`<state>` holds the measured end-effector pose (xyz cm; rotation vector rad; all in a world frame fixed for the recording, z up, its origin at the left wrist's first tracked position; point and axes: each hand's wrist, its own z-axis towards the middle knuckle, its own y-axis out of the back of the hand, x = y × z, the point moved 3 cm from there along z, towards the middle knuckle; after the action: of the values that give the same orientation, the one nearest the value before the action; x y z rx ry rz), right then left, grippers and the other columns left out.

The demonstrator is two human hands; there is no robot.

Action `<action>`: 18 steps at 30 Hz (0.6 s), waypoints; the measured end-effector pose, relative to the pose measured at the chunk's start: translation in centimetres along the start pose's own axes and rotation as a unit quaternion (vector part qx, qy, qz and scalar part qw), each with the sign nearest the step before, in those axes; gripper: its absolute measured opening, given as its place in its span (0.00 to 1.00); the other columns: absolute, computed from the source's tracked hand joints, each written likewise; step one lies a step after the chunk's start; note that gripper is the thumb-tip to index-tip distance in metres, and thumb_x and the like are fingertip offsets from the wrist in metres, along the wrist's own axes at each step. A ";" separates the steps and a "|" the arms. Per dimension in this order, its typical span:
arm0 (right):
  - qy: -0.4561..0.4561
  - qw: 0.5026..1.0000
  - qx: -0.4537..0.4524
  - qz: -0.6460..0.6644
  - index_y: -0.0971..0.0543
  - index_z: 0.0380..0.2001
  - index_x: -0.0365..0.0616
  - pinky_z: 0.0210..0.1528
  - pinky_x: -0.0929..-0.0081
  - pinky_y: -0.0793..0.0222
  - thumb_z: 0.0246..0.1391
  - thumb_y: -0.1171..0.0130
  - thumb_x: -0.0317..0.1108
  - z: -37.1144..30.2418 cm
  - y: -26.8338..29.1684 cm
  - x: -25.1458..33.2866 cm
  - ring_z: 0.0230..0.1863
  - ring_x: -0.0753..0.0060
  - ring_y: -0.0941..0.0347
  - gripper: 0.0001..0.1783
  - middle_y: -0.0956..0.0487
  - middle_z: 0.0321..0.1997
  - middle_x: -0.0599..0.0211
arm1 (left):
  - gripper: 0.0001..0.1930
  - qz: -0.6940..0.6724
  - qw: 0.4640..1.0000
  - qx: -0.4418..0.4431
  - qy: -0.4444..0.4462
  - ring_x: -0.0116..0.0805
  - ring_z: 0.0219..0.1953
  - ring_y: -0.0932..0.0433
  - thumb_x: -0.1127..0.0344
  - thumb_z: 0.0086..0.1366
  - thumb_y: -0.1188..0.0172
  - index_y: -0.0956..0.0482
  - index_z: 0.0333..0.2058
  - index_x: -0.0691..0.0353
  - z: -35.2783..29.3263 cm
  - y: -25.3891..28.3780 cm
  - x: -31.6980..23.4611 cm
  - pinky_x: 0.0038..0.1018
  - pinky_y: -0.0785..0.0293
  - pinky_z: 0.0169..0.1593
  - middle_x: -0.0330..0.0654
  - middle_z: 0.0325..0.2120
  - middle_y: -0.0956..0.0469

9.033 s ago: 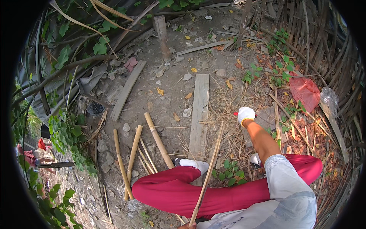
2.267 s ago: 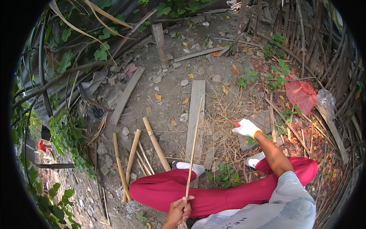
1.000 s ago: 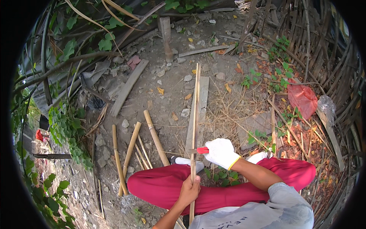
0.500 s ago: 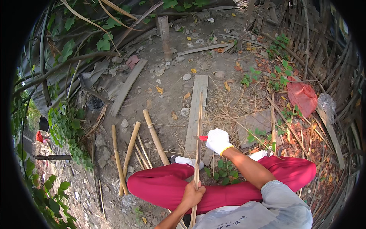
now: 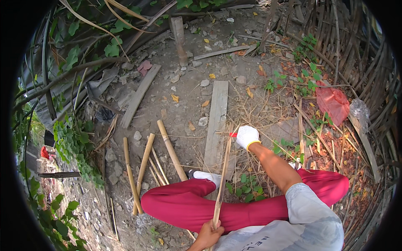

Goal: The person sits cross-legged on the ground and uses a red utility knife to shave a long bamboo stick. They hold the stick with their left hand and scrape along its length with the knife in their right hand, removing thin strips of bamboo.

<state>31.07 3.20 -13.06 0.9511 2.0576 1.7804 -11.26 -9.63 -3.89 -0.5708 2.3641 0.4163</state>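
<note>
A long split bamboo strip (image 5: 223, 180) slants away from my lap across the gap between my legs. My bare left hand (image 5: 210, 235) is closed around its near part, close to my shirt. On my right hand (image 5: 247, 138) is a white glove with a yellow cuff, and its fingers are wrapped round the red handle of a knife (image 5: 233, 134). The red handle points left and meets the far part of the strip; the blade is too small to make out. Below the strip's far half lies a grey wooden board (image 5: 217, 111) on the ground.
Bamboo poles (image 5: 171, 148) lie left of my legs, with thinner sticks among them. Another plank (image 5: 141, 96) lies farther left. Dry shavings (image 5: 268, 108) are scattered beyond my right hand, and a red plastic bag (image 5: 332, 104) is at the right. A short post (image 5: 179, 44) stands far ahead.
My gloved right hand has moved farther away and slightly right with the knife. My left hand has drawn nearer to my body, and the strip has come with it, its far end leaning right.
</note>
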 end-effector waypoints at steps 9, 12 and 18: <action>-0.114 0.992 0.004 -0.051 0.12 0.38 0.45 0.46 0.59 0.19 0.59 0.42 0.37 3.7 -3.1 -8.0 0.45 0.49 0.15 0.13 0.13 0.42 0.50 | 0.11 0.089 0.996 0.007 -0.029 0.26 0.25 0.29 0.58 0.71 0.39 0.23 0.34 0.59 -5.1 0.7 8.3 0.31 0.31 0.28 0.33 0.23 0.27; -0.127 0.989 0.017 -0.070 0.12 0.37 0.44 0.45 0.59 0.19 0.57 0.41 0.37 2.8 -1.5 -12.4 0.44 0.50 0.14 0.13 0.13 0.41 0.48 | 0.12 -0.186 0.977 -0.005 0.103 0.24 0.24 0.29 0.56 0.71 0.40 0.23 0.33 0.59 -5.4 3.3 9.6 0.30 0.31 0.29 0.31 0.21 0.28; -0.095 0.992 0.053 0.071 0.13 0.37 0.42 0.51 0.54 0.22 0.49 0.38 0.47 -2.7 0.6 -9.8 0.48 0.42 0.18 0.21 0.16 0.44 0.42 | 0.12 -0.321 0.944 0.040 0.062 0.19 0.14 0.45 0.51 0.80 0.56 0.36 0.44 0.52 -2.0 3.0 -4.2 0.20 0.50 0.15 0.35 0.24 0.37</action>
<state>37.06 -4.98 -14.06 1.2739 2.0260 1.5870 -10.98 -6.71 0.79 -1.2989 2.1337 -0.0159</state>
